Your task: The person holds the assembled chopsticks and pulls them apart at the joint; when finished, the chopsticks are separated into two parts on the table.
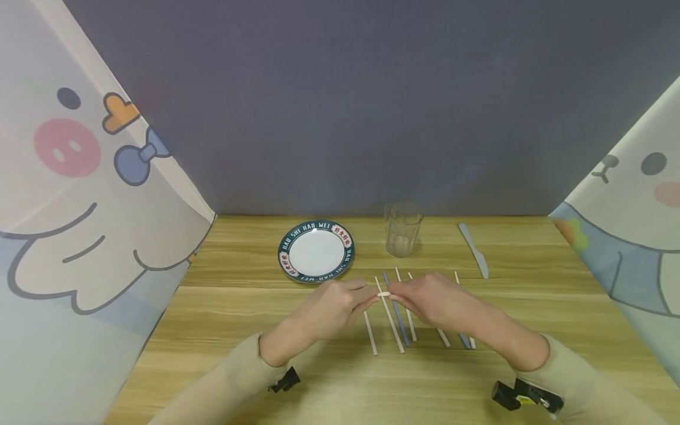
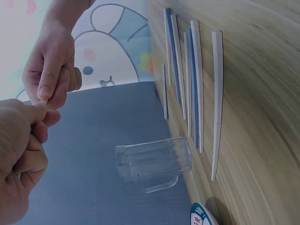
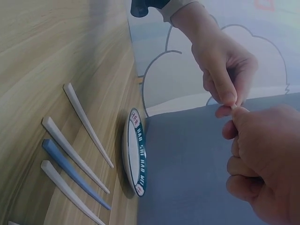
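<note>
Both hands meet above the table, fingertip to fingertip. My left hand (image 1: 334, 304) pinches one end of a thin white stick-like piece (image 1: 383, 294) between thumb and fingers. The other end is pinched by my right hand (image 1: 432, 298). Only a short stretch of the piece shows; the fingers hide the rest, and I cannot tell its kind. Below the hands, several white chopsticks (image 1: 370, 333) and blue chopsticks (image 2: 174, 56) lie roughly side by side on the wooden table (image 1: 228, 366). The right forearm and hand cover parts of some in the head view.
Left of the chopsticks sits a plate (image 1: 317, 252) with a green lettered rim. A clear glass mug (image 1: 404, 230) stands behind them, and a pale knife (image 1: 474, 251) lies at the back right. A grey panel (image 1: 340, 118) rises behind the table, with cartoon-printed panels (image 1: 159, 254) at both sides.
</note>
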`<state>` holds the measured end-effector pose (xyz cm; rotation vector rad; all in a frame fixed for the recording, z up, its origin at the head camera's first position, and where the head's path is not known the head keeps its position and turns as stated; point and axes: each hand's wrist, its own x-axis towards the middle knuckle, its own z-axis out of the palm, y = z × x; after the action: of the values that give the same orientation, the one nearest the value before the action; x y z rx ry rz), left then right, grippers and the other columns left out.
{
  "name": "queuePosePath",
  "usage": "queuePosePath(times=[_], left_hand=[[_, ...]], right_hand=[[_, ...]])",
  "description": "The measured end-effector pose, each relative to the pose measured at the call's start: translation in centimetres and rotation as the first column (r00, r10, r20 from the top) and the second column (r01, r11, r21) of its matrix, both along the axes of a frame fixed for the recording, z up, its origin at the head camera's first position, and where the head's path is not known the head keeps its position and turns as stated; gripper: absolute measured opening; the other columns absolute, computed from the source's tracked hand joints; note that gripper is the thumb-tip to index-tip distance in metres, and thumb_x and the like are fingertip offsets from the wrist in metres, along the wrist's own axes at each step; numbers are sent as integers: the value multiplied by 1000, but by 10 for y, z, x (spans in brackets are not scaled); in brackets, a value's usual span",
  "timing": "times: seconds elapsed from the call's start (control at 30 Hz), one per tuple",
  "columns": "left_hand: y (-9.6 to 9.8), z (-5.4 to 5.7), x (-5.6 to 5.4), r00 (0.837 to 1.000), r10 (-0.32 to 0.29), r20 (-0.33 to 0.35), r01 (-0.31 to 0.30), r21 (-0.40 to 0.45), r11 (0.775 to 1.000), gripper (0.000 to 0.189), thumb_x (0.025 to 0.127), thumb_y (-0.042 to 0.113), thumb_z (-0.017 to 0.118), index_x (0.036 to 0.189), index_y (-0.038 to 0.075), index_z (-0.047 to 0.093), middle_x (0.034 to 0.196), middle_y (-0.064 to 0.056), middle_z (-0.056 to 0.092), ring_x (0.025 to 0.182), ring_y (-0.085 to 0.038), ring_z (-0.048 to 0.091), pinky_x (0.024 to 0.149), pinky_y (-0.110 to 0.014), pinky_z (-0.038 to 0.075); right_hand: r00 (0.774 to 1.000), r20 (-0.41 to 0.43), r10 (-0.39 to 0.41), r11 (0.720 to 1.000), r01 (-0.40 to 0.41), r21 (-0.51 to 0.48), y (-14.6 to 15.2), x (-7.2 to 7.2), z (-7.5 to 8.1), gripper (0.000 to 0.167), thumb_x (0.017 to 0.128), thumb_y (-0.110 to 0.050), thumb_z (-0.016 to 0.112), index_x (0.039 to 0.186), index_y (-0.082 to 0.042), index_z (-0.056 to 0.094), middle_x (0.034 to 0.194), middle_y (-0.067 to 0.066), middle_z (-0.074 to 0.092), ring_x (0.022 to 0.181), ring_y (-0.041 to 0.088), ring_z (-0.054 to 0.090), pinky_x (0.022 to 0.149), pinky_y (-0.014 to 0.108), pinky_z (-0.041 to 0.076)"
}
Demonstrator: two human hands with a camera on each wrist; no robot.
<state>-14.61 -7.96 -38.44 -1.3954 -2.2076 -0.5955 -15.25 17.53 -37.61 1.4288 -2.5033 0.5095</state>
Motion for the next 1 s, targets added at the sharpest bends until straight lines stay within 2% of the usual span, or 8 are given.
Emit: queuePosePath(times=[0.37,0.57,0.77,1.0], left_hand=[[-2,0,-2,1000,-24,17,24,-10,1000,8,93,6,78,101,4,79,77,1,69,60,-4,59,59,-9,51],[-2,-2,-2,1000,-20,2,21,-17,1000,9,95,8,77,103,4,80,81,0,72,65,-4,64,64,-10,55],[-3,-1,-3,1000,-22,-5,22,-33,999,10,96,9,77,104,4,81,84,0,74,69,-5,67,68,-12,57],[-6,-1,-4,999,-23,-22,22,-37,999,11,95,8,77,105,4,80,87,-2,76,72,-7,71,71,-10,58]], right_hand=[[998,-61,27,998,-30,-47,-2,0,0,40,114,-42,37,85,-21,54,60,-15,45,56,-8,36,49,8,31],[998,-47,35,999,-37,-38,-1,0,-2,41,115,-42,34,85,-20,51,60,-15,39,56,-9,31,49,7,29],[997,-58,51,997,-54,-48,-2,-1,-2,40,115,-41,34,85,-20,52,61,-14,43,56,-9,32,49,6,29],[998,-50,36,999,-38,-36,-2,-2,-1,40,114,-42,35,87,-20,53,61,-15,45,55,-8,32,48,7,29]])
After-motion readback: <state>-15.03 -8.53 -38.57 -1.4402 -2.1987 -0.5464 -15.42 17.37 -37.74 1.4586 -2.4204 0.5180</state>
